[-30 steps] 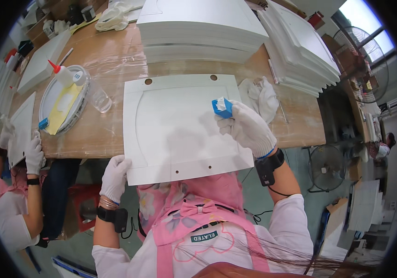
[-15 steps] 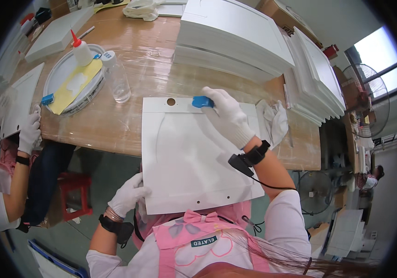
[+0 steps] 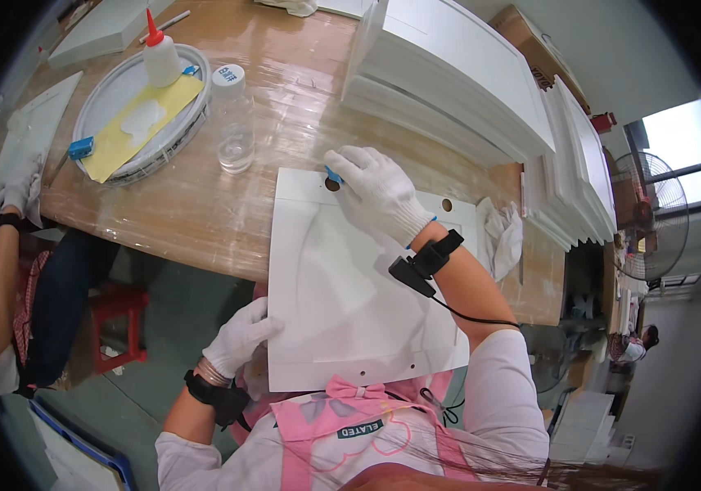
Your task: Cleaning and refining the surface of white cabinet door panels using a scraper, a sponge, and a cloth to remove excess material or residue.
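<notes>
A white door panel point(image 3: 350, 270) with drilled round holes lies across the table's front edge and my lap. Gloved in white knit, my right hand point(image 3: 379, 192) is closed at the panel's far edge, on a small blue block point(image 3: 333, 174) beside the left hole. Only a bit of the block shows past the fingers. At the panel's near left edge, my left hand point(image 3: 240, 337), gloved too, grips the panel with the thumb on top; its other fingers are hidden underneath.
On the wrapped table point(image 3: 293, 98) a round white lid point(image 3: 105, 98) bears a yellow sheet point(image 3: 117, 147), a red-tipped squeeze bottle point(image 3: 161, 61) and another blue block point(image 3: 81, 148). Nearby are a see-through bottle point(image 3: 236, 131), stacked white panels point(image 3: 457, 74) and a white cloth point(image 3: 502, 233). At left, a co-worker's gloved hands point(image 3: 19, 192) hold a panel.
My right hand has moved left along the panel's far edge with the blue block, baring a second hole on the right. The left hand keeps its hold. The whole view has shifted slightly.
</notes>
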Tool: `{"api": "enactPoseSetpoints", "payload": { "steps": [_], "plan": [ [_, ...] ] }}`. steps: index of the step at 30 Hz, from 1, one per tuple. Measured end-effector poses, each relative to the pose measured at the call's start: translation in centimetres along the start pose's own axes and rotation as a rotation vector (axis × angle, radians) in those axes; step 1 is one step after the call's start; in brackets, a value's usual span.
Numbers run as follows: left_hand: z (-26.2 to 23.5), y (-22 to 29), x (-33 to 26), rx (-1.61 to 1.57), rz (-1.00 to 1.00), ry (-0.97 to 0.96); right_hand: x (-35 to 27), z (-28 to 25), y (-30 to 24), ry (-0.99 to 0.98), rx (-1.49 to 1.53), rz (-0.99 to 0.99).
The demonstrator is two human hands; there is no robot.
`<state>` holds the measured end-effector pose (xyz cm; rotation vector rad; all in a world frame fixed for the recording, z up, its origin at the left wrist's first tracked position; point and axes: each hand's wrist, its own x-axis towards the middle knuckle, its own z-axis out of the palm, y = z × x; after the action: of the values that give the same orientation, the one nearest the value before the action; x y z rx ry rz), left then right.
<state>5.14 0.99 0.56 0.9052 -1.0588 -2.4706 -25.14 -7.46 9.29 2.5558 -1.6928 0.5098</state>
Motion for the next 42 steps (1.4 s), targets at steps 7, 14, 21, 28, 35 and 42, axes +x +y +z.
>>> {"api": "enactPoseSetpoints", "payload": {
  "steps": [7,14,21,28,35,42],
  "plan": [
    [0.0,-0.5,0.2,-0.015,0.026,0.013,0.3,0.5,-0.3,-0.046,-0.061,-0.036],
    [0.3,-0.3,0.2,-0.036,0.022,0.009,0.5,0.0,-1.0,-0.006,-0.087,-0.006],
    [-0.1,-0.3,0.3,-0.051,-0.036,0.023,0.8,0.1,-0.9,0.008,-0.015,0.025],
    [0.3,-0.3,0.2,-0.043,0.036,0.008,0.5,0.5,-1.1,0.025,-0.074,0.016],
    [0.2,0.0,0.1,-0.066,-0.013,0.019,0.4,0.4,-0.9,0.032,-0.091,0.016],
    [0.1,-0.2,0.2,-0.081,-0.008,0.021,0.3,0.6,-0.9,0.054,-0.089,-0.007]
  ]
}}
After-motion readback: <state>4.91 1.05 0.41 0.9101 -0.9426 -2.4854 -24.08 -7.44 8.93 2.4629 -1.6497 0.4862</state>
